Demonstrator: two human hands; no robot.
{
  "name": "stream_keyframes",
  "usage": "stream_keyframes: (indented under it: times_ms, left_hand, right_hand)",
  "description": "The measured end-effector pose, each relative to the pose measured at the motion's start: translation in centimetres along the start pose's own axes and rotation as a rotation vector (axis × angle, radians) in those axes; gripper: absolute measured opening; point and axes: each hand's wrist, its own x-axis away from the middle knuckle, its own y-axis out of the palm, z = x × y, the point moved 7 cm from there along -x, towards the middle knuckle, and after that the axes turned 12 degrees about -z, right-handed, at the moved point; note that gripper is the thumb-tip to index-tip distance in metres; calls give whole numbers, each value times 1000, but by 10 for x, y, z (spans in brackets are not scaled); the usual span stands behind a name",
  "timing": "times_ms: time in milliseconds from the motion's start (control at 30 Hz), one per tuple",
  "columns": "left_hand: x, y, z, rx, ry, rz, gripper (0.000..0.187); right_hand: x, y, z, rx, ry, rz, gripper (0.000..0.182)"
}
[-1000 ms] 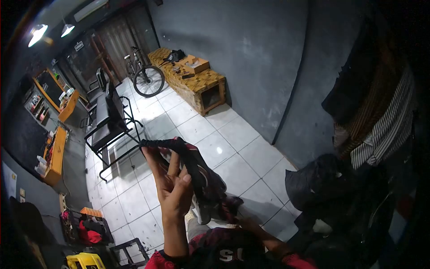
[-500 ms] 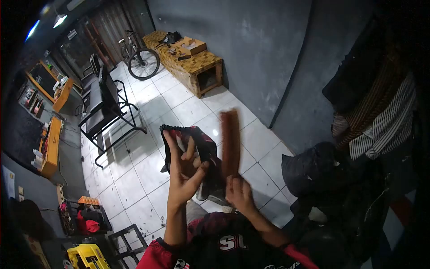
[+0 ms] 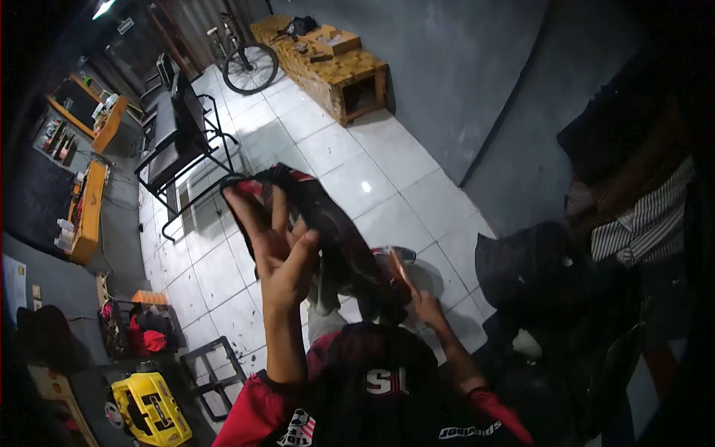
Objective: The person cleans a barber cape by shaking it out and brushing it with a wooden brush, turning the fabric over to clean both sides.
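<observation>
Left hand [image 3: 285,261] is spreading its fingers against a dark, red-marked cloth [image 3: 335,220], which is hanging between the hands above the tiled floor [image 3: 360,153]. Right hand [image 3: 427,307] is gripping a brown, flat tool [image 3: 404,271] beside the cloth's lower end; its exact finger closure is too small to tell. With only splayed fingers seeming to carry the cloth, a hard drag or snag from the tool could be pulling it loose, or the tool could be striking the fingers. Across the jersey [image 3: 406,350], large white characters are showing, perhaps "S1"; smaller lettering and a badge [image 3: 299,428] are curving too much to read surely.
</observation>
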Motion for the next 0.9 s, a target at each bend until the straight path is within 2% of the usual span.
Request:
stream_keyframes:
  times_ms: [33,67,133,200,267,300,333,400,467,533,600,667,700,767,800,833,900]
  left_hand:
    - [1,0,-8,-23,-43,-26,104]
    - [4,9,-13,18,-115,-67,104]
    - [5,19,-23,15,-111,-158,104]
    - [4,31,-30,1,-58,-213,106]
    - [3,48,-29,57,-62,-281,108]
    - [2,47,-28,21,-4,-257,108]
    - [1,44,-26,20,-1,-227,108]
    - [-3,34,-11,9,16,-163,109]
    - [0,17,3,28,103,-40,102]
    - [0,2,13,-24,126,31,101]
    - [2,-1,7,3,120,1,100]
    - [11,-5,2,14,79,51,102]
    - [13,-6,0,-72,34,50,105]
    - [17,-10,-6,-324,-3,9,110]
    - [18,-10,-7,-491,0,-27,111]
    - [23,-10,-7,-710,-121,15,114]
    - [24,-10,-10,-680,-100,21,113]
  right_hand:
    - [3,-21,-32,-204,-8,-20,48]
    - [16,-52,-78,-283,-275,182,46]
    - [50,-87,-152,-861,-312,-3,39]
    - [72,-98,-196,-1095,-506,-66,33]
    - [76,-88,-205,-701,-762,191,29]
    - [76,-69,-212,-899,-745,-131,25]
    - [68,-51,-201,-972,-684,-226,24]
    - [35,-16,-151,-506,-561,-124,18]
    - [13,20,-89,-123,-484,-92,25]
    - [2,61,-15,228,-248,-446,34]
    - [-17,81,57,236,41,-370,43]
    - [-23,71,67,190,130,-226,49]
    - [-26,65,69,166,176,-152,52]
    - [-19,17,1,51,-3,-18,48]
    - [-16,-1,-30,-109,-94,64,42]
    - [-10,-18,-62,-272,-184,146,37]
    - [19,-42,-142,-677,-333,25,27]
